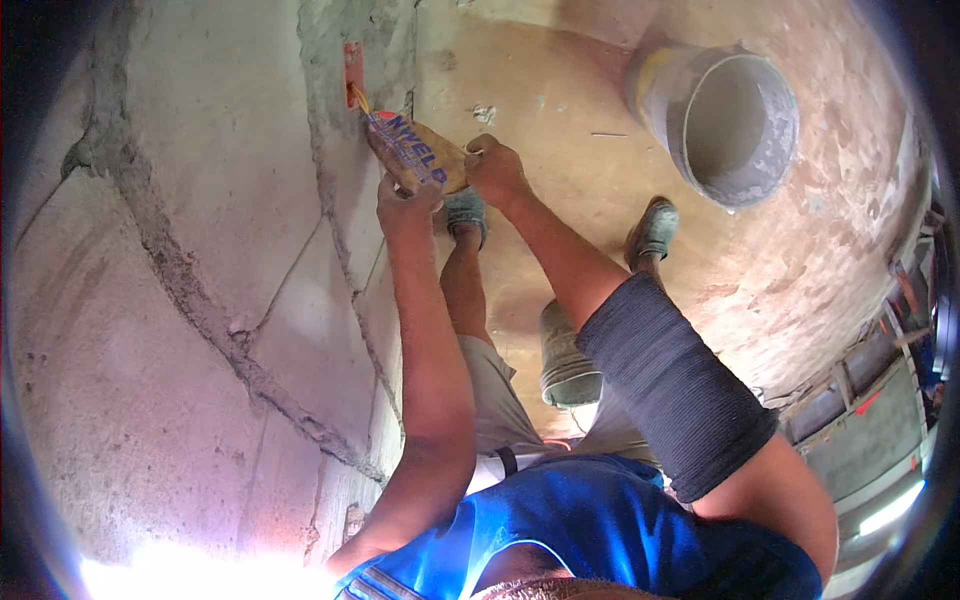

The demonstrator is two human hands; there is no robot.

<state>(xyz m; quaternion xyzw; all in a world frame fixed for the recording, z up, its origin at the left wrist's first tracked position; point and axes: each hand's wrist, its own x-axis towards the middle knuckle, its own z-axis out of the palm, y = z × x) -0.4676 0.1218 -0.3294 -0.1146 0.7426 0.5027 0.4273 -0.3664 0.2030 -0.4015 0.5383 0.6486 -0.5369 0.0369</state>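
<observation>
My left hand [408,205] grips the lower edge of a brown piece of paper or card [420,155] printed with blue and red lettering. With its fingers closed in a pinch, my right hand [494,170] holds the right-hand edge of the same piece. Just beyond its upper left corner, thin yellow wires [361,98] come out of a narrow orange-red electrical box [353,68] set in the wall. Whether the wires touch the piece, I cannot tell. My hands partly cover its lower and right edges.
The pale wall [220,130] on the left has rough grey mortar channels [190,280]. A large bucket [690,125] with a greyish inside stands at the upper right of the brown floor [560,180]. A smaller dark bucket [567,365] is between my legs. Small debris [484,114] lies ahead.
</observation>
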